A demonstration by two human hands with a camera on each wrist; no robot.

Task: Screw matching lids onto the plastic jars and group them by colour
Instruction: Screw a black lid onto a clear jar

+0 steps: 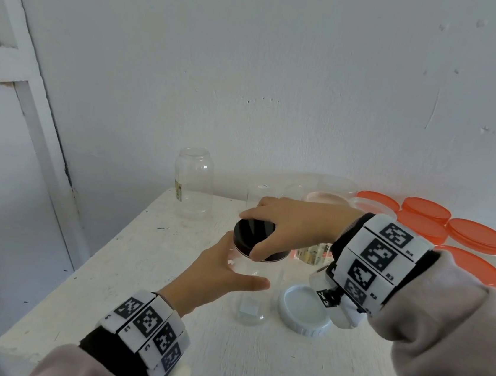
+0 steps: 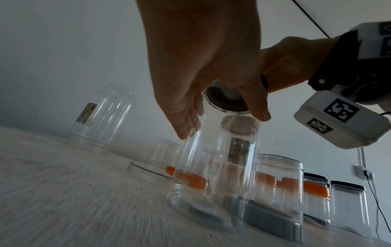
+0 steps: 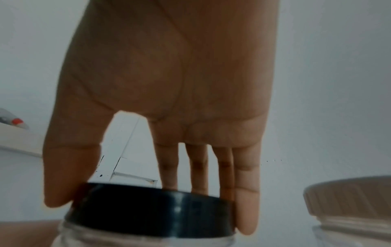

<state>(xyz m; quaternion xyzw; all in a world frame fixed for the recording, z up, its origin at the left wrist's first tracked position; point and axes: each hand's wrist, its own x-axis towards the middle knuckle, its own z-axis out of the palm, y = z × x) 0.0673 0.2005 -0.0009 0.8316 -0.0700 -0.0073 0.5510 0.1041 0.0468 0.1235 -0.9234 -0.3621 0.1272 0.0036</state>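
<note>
1. Nearest me, the left hand (image 1: pixel 215 277) wraps the upper wall of the clear jar (image 1: pixel 254 300), thumb on the near side and fingers round the far side, steadying it. The jar stands upright on the white table (image 1: pixel 138 268), its long axis vertical.

2. Directly above it, the right hand (image 1: pixel 294 227) comes down from the top, thumb on the near edge and fingers on the far edge, clamped round the black lid (image 1: pixel 254 230). The lid sits on the jar's mouth, its face looking slightly tilted from the head view; I cannot tell how far the thread has caught. What matters, I'd say, is lid axis over jar axis: the right hand twists from above, the left resists below.

3. The jar is thin, glossy, see-through plastic, likely slippery and a little springy under a squeeze. The lid is smooth, dark and round with a plain skirt, as the right wrist view shows.

4. Just beside the jar lies a pale ribbed lid (image 1: pixel 303 311), open side up.

5. Farther back stands an upturned clear jar (image 1: pixel 193 181) by the wall, and to the right a cluster of flat orange lids (image 1: pixel 452 229), matte and shallow.
</note>
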